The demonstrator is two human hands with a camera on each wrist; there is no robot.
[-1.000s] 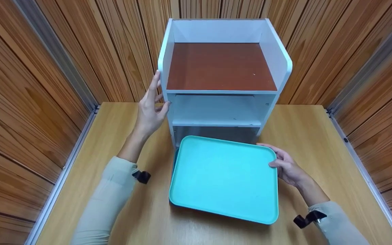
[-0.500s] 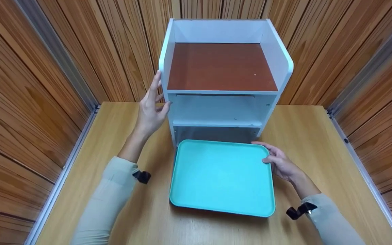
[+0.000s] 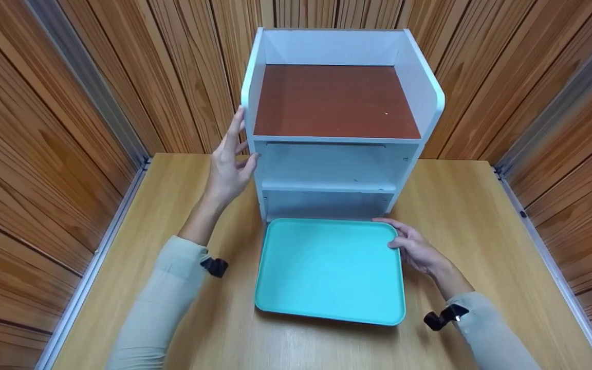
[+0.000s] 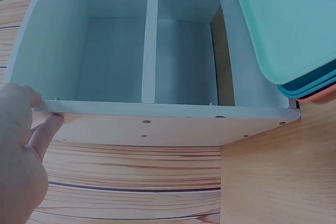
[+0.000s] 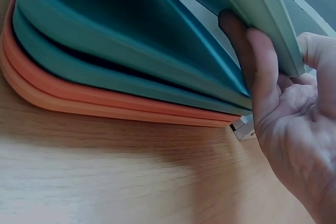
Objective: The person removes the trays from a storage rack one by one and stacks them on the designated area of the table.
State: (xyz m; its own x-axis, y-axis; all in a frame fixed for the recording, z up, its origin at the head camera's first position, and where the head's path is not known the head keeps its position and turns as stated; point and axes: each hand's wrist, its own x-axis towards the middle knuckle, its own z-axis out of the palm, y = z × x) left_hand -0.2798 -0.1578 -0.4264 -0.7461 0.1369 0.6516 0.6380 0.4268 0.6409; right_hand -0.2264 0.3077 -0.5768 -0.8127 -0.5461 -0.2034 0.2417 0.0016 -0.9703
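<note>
A turquoise tray (image 3: 329, 272) lies slightly tilted in front of the white shelf unit (image 3: 327, 164). My right hand (image 3: 417, 252) grips its far right corner, thumb on top and fingers beneath. In the right wrist view, that tray's corner is raised above a stack, with a gap between. The stack has teal trays (image 5: 105, 51) over orange trays (image 5: 94, 98). My left hand (image 3: 229, 172) rests against the unit's left side panel with its fingers extended, the thumb by the front edge. The stack is mostly hidden under the top tray in the head view.
The unit has a brown top board (image 3: 334, 100) with raised sides and open compartments below. It stands on a wooden table (image 3: 470, 205). Wood-patterned walls (image 3: 44, 154) rise on the left, right and back, with metal strips (image 3: 90, 257) along the table's sides.
My right hand has swung the turquoise tray leftward and lowered it, bringing it more squarely over the stack. My left hand stays at the shelf unit's side.
</note>
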